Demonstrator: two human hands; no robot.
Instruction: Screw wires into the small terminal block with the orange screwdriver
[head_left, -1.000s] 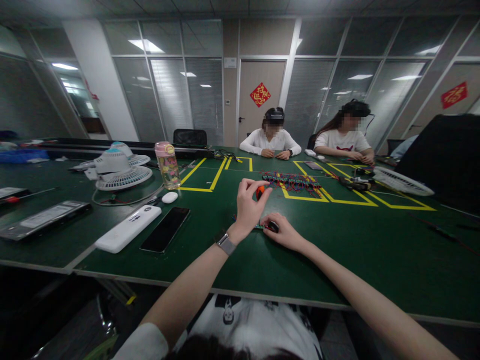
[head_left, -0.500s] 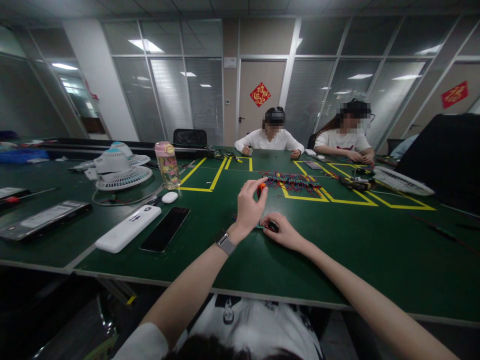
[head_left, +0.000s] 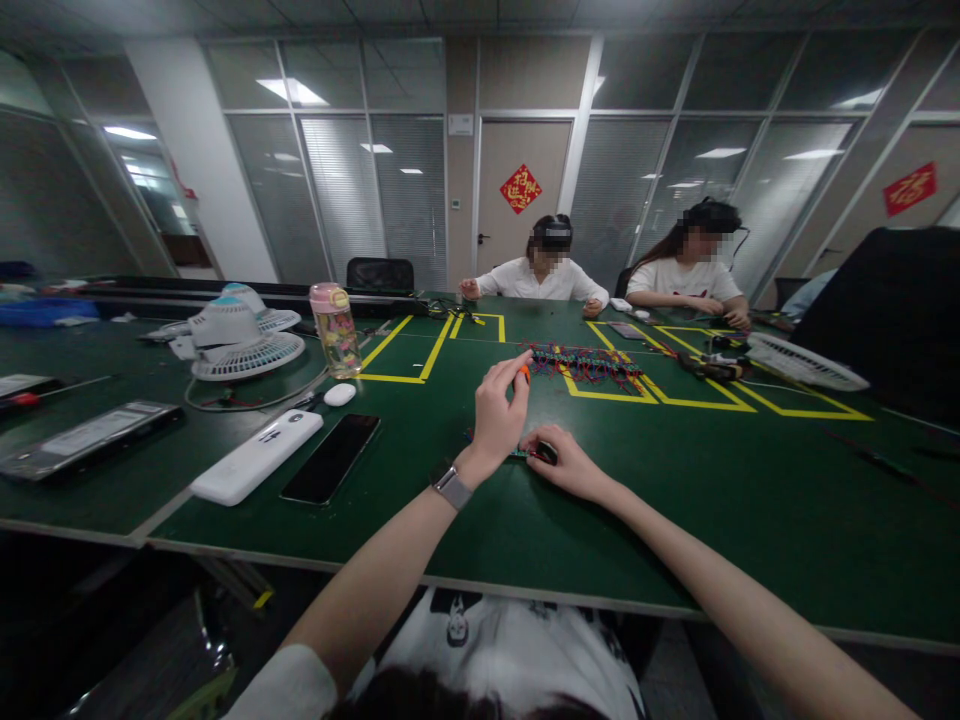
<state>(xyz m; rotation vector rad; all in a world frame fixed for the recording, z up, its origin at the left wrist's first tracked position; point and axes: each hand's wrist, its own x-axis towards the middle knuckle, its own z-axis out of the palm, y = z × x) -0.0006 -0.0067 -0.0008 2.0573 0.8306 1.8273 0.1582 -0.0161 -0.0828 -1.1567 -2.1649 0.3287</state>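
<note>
We work at the green tabletop (head_left: 697, 460). Inward from its near edge's middle, our left hand (head_left: 495, 415) is pinched closed, our right hand (head_left: 566, 465) curled; they hold, respectively, an orange-handled tool (head_left: 525, 374) and a small circuit board (head_left: 518, 455).

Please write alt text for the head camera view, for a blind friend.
A left hand holds an orange object; a right hand holds a small green part on a green table. Coloured wires lie beyond; two people sit opposite.
</note>
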